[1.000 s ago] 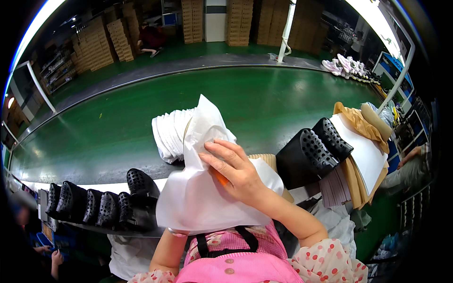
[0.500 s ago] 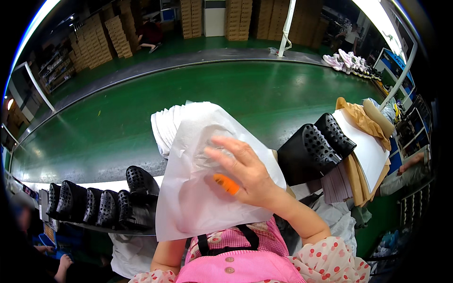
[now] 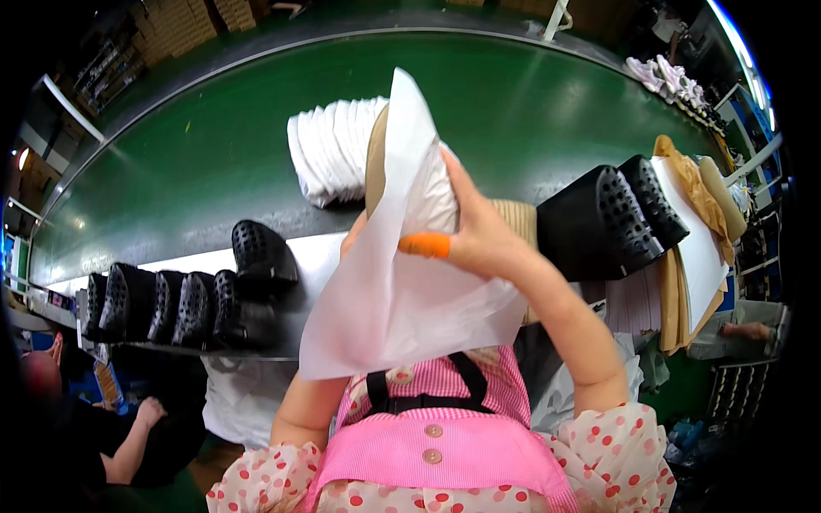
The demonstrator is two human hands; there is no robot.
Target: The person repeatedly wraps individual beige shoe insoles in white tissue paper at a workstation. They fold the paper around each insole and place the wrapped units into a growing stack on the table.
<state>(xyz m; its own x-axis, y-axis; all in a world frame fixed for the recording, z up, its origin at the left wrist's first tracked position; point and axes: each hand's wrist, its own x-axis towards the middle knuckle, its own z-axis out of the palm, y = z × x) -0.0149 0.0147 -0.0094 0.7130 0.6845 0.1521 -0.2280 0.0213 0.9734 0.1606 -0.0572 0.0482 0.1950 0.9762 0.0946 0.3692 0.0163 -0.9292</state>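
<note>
A large sheet of thin white paper (image 3: 368, 316) hangs in front of me, folded up around a crumpled white bundle (image 3: 432, 201). My right hand (image 3: 483, 235), with orange tape round its thumb, grips the paper and bundle from the right, thumb on the near side. Against the paper's left side stands a tan piece with a rounded end (image 3: 375, 162). My left hand (image 3: 352, 236) is mostly hidden behind the paper; a little of it shows below the tan piece, closed on something covered. A stack of folded white pieces (image 3: 333, 150) lies just beyond.
Several black perforated shoes (image 3: 128, 299) line the left edge. Black boots (image 3: 586, 227) stand at right beside brown and white paper sheets (image 3: 688, 239). A ribbed beige stack (image 3: 516, 227) sits behind my right wrist. Beyond is a green worktop (image 3: 256, 120). Another person's arm (image 3: 132, 440) shows lower left.
My right hand, spread on the flat paper before, has turned and closed round the bundle. The paper is now folded upward and the tan piece shows. The view has tilted down.
</note>
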